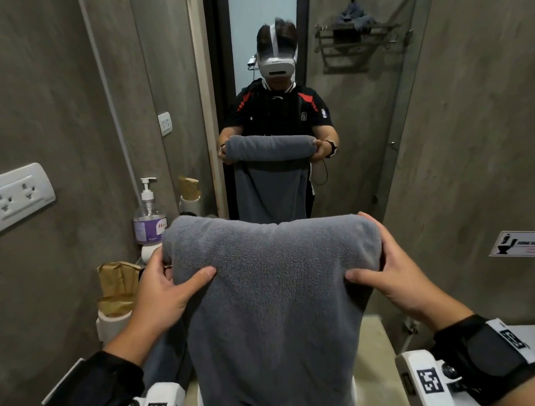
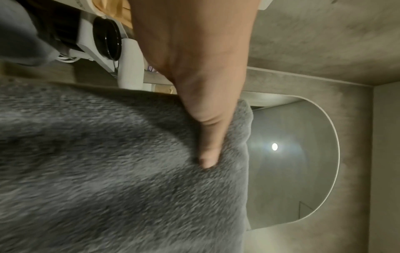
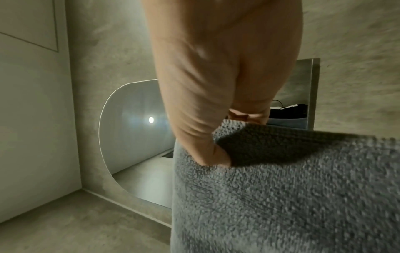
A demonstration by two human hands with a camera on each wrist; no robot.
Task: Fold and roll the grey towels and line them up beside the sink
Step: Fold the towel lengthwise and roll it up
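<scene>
Currently, a grey towel (image 1: 274, 299) is held up in mid-air before a mirror (image 1: 269, 89), its upper part rolled over and the remainder hanging down. The roll's end at nine o'clock is gripped by the left hand (image 1: 167, 295), thumb pressed on the near face; the end at three o'clock is gripped by the right hand (image 1: 395, 275) likewise. At ten o'clock a soap pump bottle (image 1: 148, 213) is seen, and a wall socket (image 1: 10, 197) farther out.
</scene>
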